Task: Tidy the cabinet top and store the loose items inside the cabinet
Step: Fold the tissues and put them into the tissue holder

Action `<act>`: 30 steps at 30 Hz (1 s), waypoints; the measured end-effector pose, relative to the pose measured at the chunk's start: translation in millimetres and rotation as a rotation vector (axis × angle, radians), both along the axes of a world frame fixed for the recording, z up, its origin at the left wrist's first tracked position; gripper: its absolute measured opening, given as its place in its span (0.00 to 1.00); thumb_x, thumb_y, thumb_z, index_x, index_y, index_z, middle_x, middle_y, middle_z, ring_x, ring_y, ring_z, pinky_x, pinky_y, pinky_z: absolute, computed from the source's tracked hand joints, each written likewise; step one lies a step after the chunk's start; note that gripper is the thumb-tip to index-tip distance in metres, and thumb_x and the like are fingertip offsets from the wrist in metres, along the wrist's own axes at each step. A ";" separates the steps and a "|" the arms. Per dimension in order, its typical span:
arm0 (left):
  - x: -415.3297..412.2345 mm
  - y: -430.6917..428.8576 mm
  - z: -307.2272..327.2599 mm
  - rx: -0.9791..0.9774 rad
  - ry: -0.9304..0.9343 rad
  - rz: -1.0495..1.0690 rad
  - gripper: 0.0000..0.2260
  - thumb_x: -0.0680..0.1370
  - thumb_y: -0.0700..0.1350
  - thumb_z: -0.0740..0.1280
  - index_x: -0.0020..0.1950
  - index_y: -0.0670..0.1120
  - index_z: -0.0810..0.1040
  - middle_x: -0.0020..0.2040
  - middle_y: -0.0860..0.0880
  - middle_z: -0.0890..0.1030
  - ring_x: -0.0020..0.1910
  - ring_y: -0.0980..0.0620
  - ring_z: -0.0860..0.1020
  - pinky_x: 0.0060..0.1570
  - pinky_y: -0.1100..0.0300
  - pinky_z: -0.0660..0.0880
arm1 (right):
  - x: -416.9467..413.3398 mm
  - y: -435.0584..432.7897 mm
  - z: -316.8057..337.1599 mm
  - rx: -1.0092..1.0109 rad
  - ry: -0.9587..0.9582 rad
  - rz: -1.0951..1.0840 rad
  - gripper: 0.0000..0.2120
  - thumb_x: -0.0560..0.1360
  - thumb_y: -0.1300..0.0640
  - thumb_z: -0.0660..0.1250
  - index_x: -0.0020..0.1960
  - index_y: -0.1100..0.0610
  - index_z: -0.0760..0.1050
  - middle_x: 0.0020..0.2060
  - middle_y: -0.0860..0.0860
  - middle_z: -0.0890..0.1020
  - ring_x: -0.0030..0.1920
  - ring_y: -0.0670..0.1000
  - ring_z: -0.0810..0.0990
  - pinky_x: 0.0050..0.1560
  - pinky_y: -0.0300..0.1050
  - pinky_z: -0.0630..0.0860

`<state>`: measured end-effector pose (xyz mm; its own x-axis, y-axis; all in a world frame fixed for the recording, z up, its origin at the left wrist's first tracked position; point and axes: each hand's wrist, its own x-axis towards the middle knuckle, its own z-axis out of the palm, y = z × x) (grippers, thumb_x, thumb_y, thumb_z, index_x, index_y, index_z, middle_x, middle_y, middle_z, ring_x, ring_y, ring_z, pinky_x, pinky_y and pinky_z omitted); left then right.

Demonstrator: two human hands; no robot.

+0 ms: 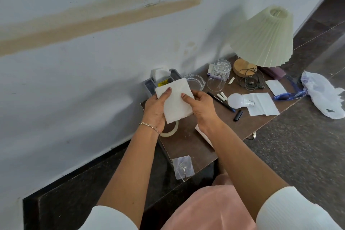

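White folded tissue (175, 99) held by both hands above the cabinet top (188, 145).

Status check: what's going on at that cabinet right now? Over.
Left hand, right hand both pinch the white tissue over the cabinet top. Bulb, marker, tape roll lie loose there. Nothing blocking.

The napkin (175, 101) and left grip (154, 112) are hiding much of the tape roll (169, 133), and the plastic bag (323, 97) is running past the right edge.
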<state>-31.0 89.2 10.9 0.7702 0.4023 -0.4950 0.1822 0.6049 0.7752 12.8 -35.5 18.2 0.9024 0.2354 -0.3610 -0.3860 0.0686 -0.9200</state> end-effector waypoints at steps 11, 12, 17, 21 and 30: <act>4.6 -9.0 -2.3 0.014 0.019 -0.018 0.11 0.78 0.40 0.65 0.60 0.39 0.76 0.46 0.45 0.83 0.44 0.48 0.82 0.40 0.54 0.81 | 10.2 12.5 -3.7 -0.394 -0.375 0.005 0.07 0.72 0.54 0.72 0.49 0.51 0.80 0.43 0.46 0.83 0.43 0.46 0.81 0.43 0.44 0.79; 6.4 -10.6 -0.6 -0.022 0.010 -0.005 0.12 0.79 0.42 0.64 0.60 0.39 0.76 0.46 0.44 0.83 0.45 0.47 0.82 0.41 0.53 0.80 | 8.8 14.3 -4.0 -0.411 -0.407 0.030 0.07 0.71 0.54 0.72 0.49 0.48 0.80 0.43 0.45 0.83 0.41 0.44 0.81 0.41 0.42 0.78; 11.0 -10.0 2.0 -0.220 -0.088 -0.010 0.19 0.76 0.56 0.65 0.58 0.42 0.78 0.53 0.41 0.83 0.51 0.45 0.83 0.42 0.55 0.81 | -4.3 22.7 -6.9 -0.392 -0.486 0.239 0.16 0.68 0.47 0.66 0.54 0.45 0.81 0.43 0.38 0.83 0.44 0.36 0.80 0.45 0.32 0.76; 14.8 0.4 -5.0 -0.032 -0.052 0.001 0.12 0.80 0.44 0.62 0.60 0.40 0.76 0.52 0.40 0.82 0.47 0.46 0.82 0.48 0.50 0.80 | -0.9 22.2 -10.6 -0.363 -0.505 0.163 0.11 0.70 0.54 0.64 0.49 0.45 0.80 0.45 0.40 0.83 0.44 0.39 0.81 0.45 0.40 0.80; 42.3 44.0 16.9 0.292 -0.097 -0.040 0.04 0.77 0.41 0.66 0.47 0.45 0.81 0.44 0.45 0.84 0.41 0.49 0.82 0.44 0.53 0.80 | 54.2 34.9 -0.7 -0.457 -0.506 0.341 0.22 0.72 0.59 0.72 0.64 0.56 0.74 0.56 0.48 0.81 0.54 0.46 0.80 0.58 0.42 0.76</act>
<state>11.3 133.2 27.8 0.8264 0.4848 -0.2865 0.1180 0.3483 0.9299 67.1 -0.6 17.5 0.8879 0.4571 -0.0514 0.1583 -0.4087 -0.8989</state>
